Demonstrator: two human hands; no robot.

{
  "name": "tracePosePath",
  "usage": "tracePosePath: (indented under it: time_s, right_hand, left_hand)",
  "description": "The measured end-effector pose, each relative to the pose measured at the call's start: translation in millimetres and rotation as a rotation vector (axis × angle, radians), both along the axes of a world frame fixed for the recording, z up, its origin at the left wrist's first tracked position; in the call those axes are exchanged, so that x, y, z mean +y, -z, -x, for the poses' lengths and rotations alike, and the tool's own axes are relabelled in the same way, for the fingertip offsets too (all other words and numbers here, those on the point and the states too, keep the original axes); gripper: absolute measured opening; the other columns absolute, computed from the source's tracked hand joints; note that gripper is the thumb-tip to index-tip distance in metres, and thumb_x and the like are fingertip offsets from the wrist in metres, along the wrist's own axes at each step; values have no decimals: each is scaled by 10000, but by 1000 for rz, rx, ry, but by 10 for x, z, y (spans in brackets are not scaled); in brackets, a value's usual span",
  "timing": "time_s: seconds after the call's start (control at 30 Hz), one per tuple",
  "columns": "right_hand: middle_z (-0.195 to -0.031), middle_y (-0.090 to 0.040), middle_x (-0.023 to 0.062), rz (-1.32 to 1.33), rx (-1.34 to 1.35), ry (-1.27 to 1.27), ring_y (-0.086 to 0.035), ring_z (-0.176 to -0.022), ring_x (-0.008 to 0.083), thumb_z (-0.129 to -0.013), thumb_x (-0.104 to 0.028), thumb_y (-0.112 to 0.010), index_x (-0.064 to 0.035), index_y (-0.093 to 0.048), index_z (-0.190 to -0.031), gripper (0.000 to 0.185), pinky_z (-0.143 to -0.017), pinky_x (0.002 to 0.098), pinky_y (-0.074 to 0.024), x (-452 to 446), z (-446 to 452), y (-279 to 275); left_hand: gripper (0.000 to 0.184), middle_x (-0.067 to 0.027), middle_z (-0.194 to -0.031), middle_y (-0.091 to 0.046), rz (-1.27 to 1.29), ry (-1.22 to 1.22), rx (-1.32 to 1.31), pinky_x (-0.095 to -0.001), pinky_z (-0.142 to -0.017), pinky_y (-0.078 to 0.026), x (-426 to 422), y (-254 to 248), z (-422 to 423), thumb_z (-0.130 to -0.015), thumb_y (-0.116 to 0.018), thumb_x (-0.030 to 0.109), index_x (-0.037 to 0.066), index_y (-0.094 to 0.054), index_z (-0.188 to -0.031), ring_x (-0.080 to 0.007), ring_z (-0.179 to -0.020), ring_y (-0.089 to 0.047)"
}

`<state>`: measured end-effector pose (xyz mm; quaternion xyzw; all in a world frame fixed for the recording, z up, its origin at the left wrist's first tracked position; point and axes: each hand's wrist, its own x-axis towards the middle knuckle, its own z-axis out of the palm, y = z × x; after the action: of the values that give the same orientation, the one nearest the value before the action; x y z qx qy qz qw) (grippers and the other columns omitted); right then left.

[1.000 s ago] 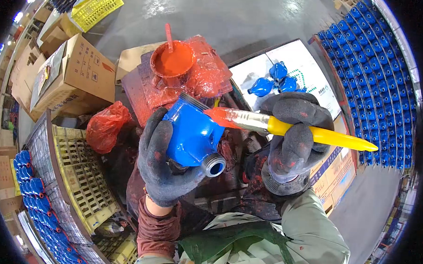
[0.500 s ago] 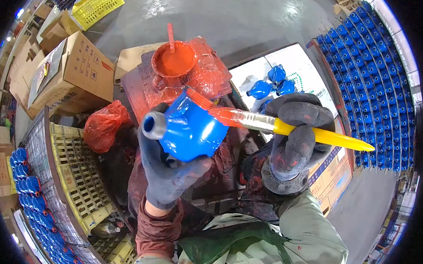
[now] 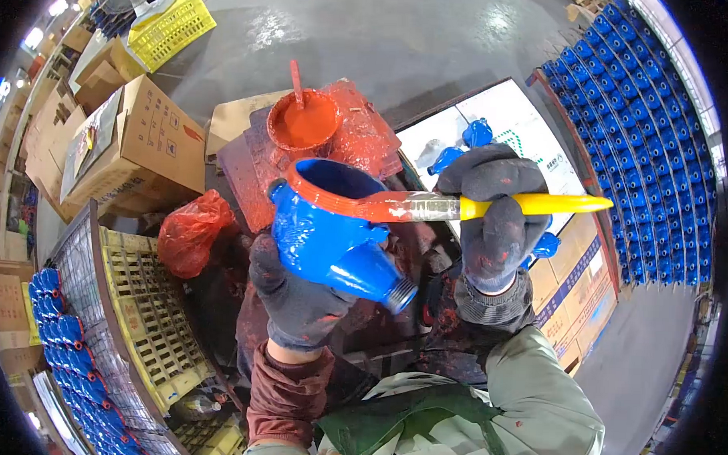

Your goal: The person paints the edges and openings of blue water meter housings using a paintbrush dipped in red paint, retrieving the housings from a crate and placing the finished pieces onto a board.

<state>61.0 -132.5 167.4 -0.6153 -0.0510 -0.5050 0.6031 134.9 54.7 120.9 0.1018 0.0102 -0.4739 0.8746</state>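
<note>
My left hand [image 3: 301, 305], in a dark paint-stained glove, grips a glossy blue metal housing [image 3: 315, 246] from below. The housing's wide round opening faces up and away, with red paint along its rim, and its narrow threaded spout points down to the right. My right hand [image 3: 496, 220], gloved too, is closed around the yellow handle of a paintbrush [image 3: 569, 204]. Red bristles touch the near right side of the rim. Beyond the housing stands a pot of red paint [image 3: 305, 123] with a red stick [image 3: 295, 82] in it.
Several blue housings [image 3: 478, 132] lie on a white board at right, partly behind my right hand. A rack of blue housings [image 3: 624, 140] stands farther right. To the left are a cardboard box [image 3: 163, 136], a red plastic bag [image 3: 194, 231] and a cream plastic crate [image 3: 148, 312].
My left hand has turned the housing, so its spout swung from the left to the lower right and the wide opening shows. The brush has shifted slightly left and now lies against the rim.
</note>
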Motion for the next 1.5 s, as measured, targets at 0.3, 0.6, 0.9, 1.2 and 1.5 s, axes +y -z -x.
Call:
tracePosePath:
  time_s: [0.3,0.6,0.9,1.2,1.5]
  right_hand:
    - [-879,-562,140,-263,112,-239,-542,-708,183,-894,-440,-630,-27,-550,-998,434,-613,319,-462,-111,-75,77]
    - [-975,-543,84,-493,66,-545,-551,-842,176,-886,-397,-590,-69,-515,-945,342,-739,314,-466,-338,-303,431]
    - [-1061,-569,101,-785,-80,-1163,-587,-960,263,-863,-261,-600,-72,-571,-1116,317,-869,382,-487,-465,-479,715]
    - [-1032,-627,146,-879,-258,-1304,-635,-945,296,-851,-150,-622,-17,-578,-1103,287,-876,444,-520,-373,-471,590]
    - [-891,-624,47,-534,209,-238,-591,-721,126,-962,-256,-584,-12,-561,-1136,301,-589,230,-475,-305,-183,299]
  left_hand:
    - [1065,-362,-1200,-450,525,335,287,-533,-789,-550,-55,25,38,-747,-668,649,32,-180,-1464,-492,-993,-572]
    - [1025,-291,-1128,-508,578,661,351,-477,-741,-547,-165,-30,83,-771,-608,682,47,-205,-1468,-382,-917,-591]
    - [981,-269,-1164,-534,830,872,369,-499,-828,-535,-463,273,513,-802,-555,698,39,-249,-1460,-368,-1013,-586]
    - [885,-229,-1221,-550,108,449,135,-485,-922,-502,-336,168,512,-849,-493,685,37,-328,-1428,-333,-1095,-572]
    - [820,-162,-1181,-589,-971,-281,-1015,-417,-840,-525,-243,199,-6,-738,-731,552,32,-463,-1313,-321,-1011,-613]
